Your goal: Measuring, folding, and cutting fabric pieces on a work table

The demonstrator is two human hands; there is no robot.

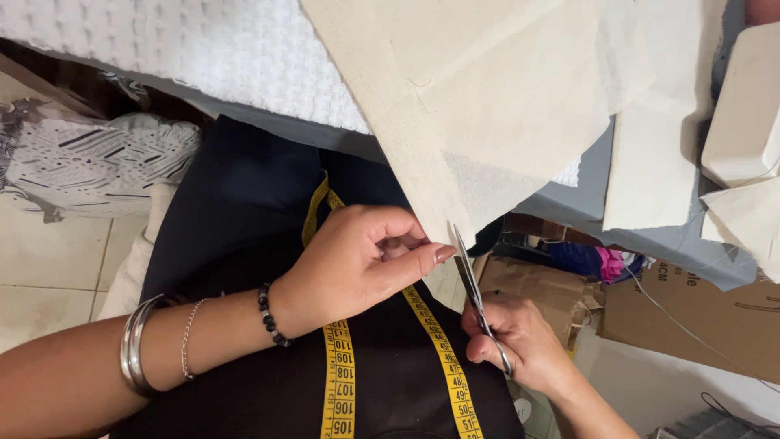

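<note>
A patterned grey-and-white cushion (97,162) lies at the far left, well to the left of the cream fabric (487,89) that hangs over the table edge. Nearer the fabric, the forearm carries silver bangles (136,345), a thin chain and a black bead bracelet (270,315). The left hand (357,260) comes next: its thumb and fingers are pressed together, pinching the lower corner of the cream fabric where that corner drops below the table. A yellow measuring tape (341,382) drapes over dark clothing below the fabric, running under the left hand in two strands. White waffle-textured cloth (219,49) lies on the table to the left of the fabric and partly beneath it.

Just right of the pinched corner, the scissors (471,276) point up with their blades close together, the tips touching the fabric's lower edge. The right hand (516,341) sits below the fabric, fingers curled tight around the scissor handles.

Right of the fabric, more cream pieces lie on the grey table (593,195). Under the table are cardboard boxes (691,317) and a blue-and-pink bundle (597,262). A cream sewing machine (743,114) stands at the far right.
</note>
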